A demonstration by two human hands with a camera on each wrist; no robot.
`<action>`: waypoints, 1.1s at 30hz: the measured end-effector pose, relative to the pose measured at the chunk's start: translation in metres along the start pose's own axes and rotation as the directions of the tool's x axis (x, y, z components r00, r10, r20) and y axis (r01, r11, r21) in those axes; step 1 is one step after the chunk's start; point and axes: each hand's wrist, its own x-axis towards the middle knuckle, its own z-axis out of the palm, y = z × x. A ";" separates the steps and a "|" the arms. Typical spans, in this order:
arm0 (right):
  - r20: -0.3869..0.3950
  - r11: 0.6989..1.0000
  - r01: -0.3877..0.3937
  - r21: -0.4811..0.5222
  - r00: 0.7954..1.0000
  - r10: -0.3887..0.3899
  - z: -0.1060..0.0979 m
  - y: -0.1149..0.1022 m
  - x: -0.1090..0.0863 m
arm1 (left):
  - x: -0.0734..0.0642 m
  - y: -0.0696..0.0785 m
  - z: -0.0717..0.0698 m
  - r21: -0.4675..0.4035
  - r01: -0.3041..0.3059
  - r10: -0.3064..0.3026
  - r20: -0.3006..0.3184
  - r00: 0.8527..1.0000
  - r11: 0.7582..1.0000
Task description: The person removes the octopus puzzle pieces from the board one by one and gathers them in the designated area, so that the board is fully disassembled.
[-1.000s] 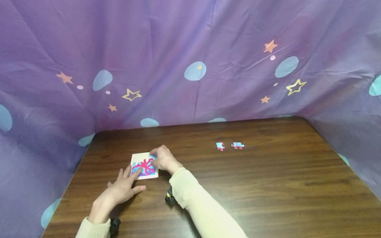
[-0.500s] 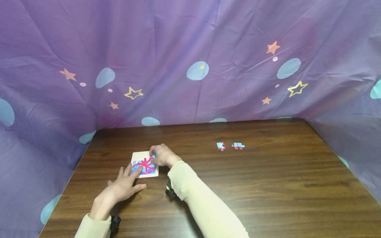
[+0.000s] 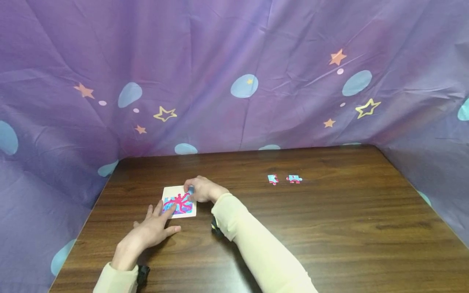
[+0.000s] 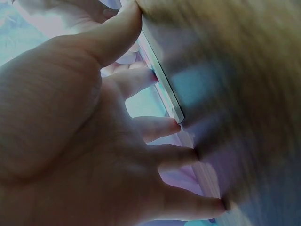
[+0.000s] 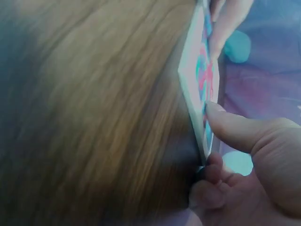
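A small white puzzle board (image 3: 170, 191) lies at the table's left side, its lower part filled with a pink octopus-like picture (image 3: 179, 202) on blue. My left hand (image 3: 146, 234) lies spread at the board's left front, the index fingertip on the picture and the thumb straight on the near side. At the far right corner my right hand (image 3: 206, 190) pinches a blue puzzle piece (image 3: 191, 190) between thumb and curled fingers, mostly hidden by them. In the right wrist view, the thumb (image 5: 230, 127) presses on the picture side while the other fingers bend at the board's edge.
Two loose puzzle pieces, one (image 3: 272, 179) left of the other (image 3: 294, 179), lie toward the back of the brown wooden table (image 3: 329, 228). A purple curtain (image 3: 205, 73) with stars and blue ovals hangs behind the table and along its sides.
The right wrist and forearm have shifted slightly to the right, while the right fingers stay at the board's far corner. The left hand keeps its place on the board.
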 end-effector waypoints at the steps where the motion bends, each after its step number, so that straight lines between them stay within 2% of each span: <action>1: -0.002 1.000 -0.007 0.014 1.000 0.007 0.000 0.000 0.000 | 0.000 0.000 0.000 0.001 -0.001 0.001 -0.001 1.000 1.000; 4: -0.008 0.998 -0.035 0.054 0.999 0.036 0.001 -0.002 -0.001 | 0.000 0.001 0.000 0.007 -0.004 0.004 -0.001 1.000 1.000; 15: -0.021 0.992 -0.087 0.095 0.996 0.089 0.004 -0.007 -0.002 | 0.000 0.002 -0.001 0.024 -0.006 0.006 0.004 1.000 1.000; 27: -0.070 0.994 -0.070 0.084 0.995 0.076 0.009 -0.010 -0.003 | 0.000 0.003 0.000 0.028 -0.008 0.008 0.004 1.000 1.000; 33: -0.078 0.998 -0.063 0.028 0.995 0.065 0.011 -0.012 -0.002 | 0.000 0.001 0.001 0.026 -0.005 0.005 0.004 1.000 1.000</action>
